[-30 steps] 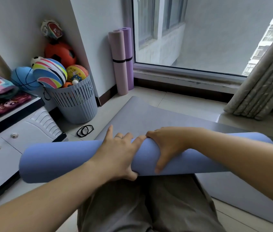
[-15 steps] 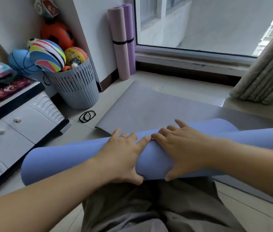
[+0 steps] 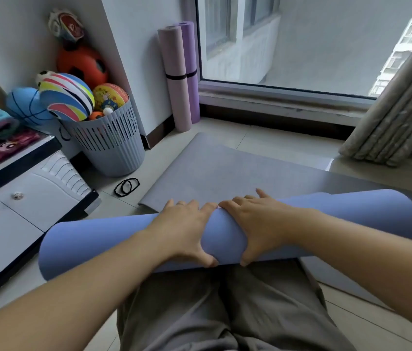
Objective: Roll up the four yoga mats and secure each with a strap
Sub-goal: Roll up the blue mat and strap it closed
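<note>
under left hand [image 3: 184,231] and right hand [image 3: 258,224] | blue mat roll [image 3: 98,244] | across lap [image 3: 225,312]

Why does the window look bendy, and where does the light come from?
Head view: the wide-angle lens bows the window frame and tilts the curtain near the edges. Head view: soft daylight through that window lights the blue yoga mat evenly, with no glare and only soft shadows. Head view: everything looks fairly sharp.

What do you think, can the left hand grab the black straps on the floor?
Probably yes: the black straps lie on open floor left of the left hand, nothing between. But it is holding the blue mat roll and must let go first.
</note>
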